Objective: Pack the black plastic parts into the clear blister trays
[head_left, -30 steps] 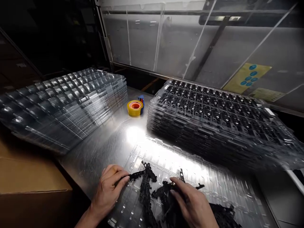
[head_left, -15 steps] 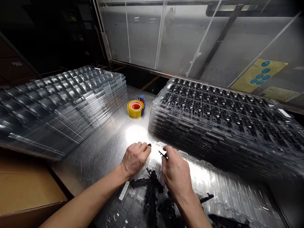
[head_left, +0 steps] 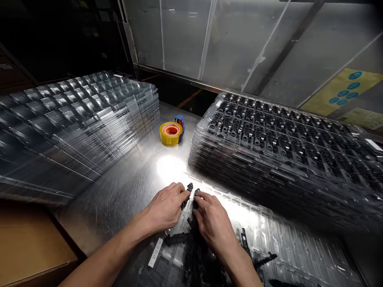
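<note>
Two black plastic parts (head_left: 190, 186), one pinched between thumb and fingers of our left hand (head_left: 168, 206), one likewise in our right hand (head_left: 214, 221), at the far left corner of the clear tray (head_left: 289, 245), where, we judge, brushing nearby loose parts (head_left: 178, 238) could scatter them.

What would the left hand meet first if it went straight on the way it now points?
The left hand would probably meet the right hand at its fingertips, or the black part pinched there, just across a narrow gap; depth is unclear, so I can't say which comes first.
</note>
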The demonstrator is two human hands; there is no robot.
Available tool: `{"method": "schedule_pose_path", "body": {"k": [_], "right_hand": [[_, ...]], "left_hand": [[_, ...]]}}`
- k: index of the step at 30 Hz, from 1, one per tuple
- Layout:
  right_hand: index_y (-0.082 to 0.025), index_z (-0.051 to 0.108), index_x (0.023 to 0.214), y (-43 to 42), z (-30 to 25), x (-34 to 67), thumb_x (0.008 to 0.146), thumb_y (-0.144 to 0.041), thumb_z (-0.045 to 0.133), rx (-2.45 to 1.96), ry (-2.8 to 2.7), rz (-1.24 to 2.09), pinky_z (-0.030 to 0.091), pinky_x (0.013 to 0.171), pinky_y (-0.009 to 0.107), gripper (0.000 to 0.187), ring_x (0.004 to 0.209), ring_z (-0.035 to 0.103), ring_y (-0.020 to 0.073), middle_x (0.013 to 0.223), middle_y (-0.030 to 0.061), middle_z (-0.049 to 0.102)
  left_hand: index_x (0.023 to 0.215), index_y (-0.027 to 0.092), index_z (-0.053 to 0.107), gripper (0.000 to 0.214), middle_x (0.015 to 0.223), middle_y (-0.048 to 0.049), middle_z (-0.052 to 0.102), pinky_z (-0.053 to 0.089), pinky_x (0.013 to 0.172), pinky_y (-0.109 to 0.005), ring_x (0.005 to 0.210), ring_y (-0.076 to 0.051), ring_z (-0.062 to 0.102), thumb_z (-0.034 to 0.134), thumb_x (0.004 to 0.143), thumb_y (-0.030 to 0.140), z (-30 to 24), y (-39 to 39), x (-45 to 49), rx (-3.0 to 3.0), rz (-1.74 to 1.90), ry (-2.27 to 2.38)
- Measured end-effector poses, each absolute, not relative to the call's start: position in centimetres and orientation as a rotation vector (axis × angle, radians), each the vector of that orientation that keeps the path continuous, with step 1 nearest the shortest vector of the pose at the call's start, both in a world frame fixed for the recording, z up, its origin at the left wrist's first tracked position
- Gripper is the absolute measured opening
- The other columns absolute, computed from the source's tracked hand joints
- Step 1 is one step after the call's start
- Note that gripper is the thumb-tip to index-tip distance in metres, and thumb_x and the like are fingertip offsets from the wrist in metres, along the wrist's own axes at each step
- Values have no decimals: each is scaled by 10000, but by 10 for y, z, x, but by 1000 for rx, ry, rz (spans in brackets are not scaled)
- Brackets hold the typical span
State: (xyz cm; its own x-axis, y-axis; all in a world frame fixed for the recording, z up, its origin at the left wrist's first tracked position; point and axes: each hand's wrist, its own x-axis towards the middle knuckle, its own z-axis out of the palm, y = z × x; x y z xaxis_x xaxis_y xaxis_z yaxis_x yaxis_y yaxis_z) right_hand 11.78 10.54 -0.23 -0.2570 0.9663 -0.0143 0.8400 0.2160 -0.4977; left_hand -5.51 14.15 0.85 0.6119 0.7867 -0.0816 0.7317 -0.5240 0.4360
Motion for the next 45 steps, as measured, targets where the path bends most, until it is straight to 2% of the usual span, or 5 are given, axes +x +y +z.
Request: {"method": "schedule_pose_path", "body": {"k": [10, 15, 31, 37, 45], "right_hand": [[-184, 626, 979, 111, -3, 106, 899, -281, 543, -1852, -2090, 420, 421, 727, 320, 151, 876, 565, 239, 936, 78, 656], [-186, 611, 865, 122, -1, 100, 824, -126, 532, -1976, -1923, 495, 371, 611, 261, 107, 693, 602, 174, 779, 27, 661], [-226, 688, 953, 112, -10, 112, 874, -188, 545, -1848, -2039, 363, 422, 732, 300, 168, 884, 544, 220, 892, 61, 622], [-255, 653, 1104, 87, 9, 128, 889, -309, 566, -1752, -2079, 654, 426, 675, 278, 237, 794, 560, 184, 838, 26, 591], [-245, 672, 817, 68, 12, 127, 800, -174, 624, -1744, -2041, 907, 411, 664, 245, 87, 770, 577, 149, 823, -7, 583]], "left_hand": [[1115, 200, 581, 289, 987, -51, 573, 472, 842, -338, 954, -197, 522, 512, 849, 111, -11, 139, -48, 2332, 383, 1346], [1092, 199, 595, 297, 964, -45, 580, 474, 831, -326, 940, -197, 529, 531, 825, 86, -12, 140, -45, 2322, 380, 1383], [1058, 198, 607, 278, 973, -47, 572, 480, 806, -311, 913, -181, 535, 464, 862, 60, -5, 134, -50, 2317, 501, 1333], [900, 203, 613, 68, 905, -34, 574, 455, 762, -322, 894, -200, 512, 552, 875, 192, 18, 101, -55, 2353, 282, 1182], [881, 193, 593, 125, 949, -45, 570, 456, 762, -352, 917, -226, 512, 659, 783, 154, 19, 77, -44, 2313, 81, 1448]]}}
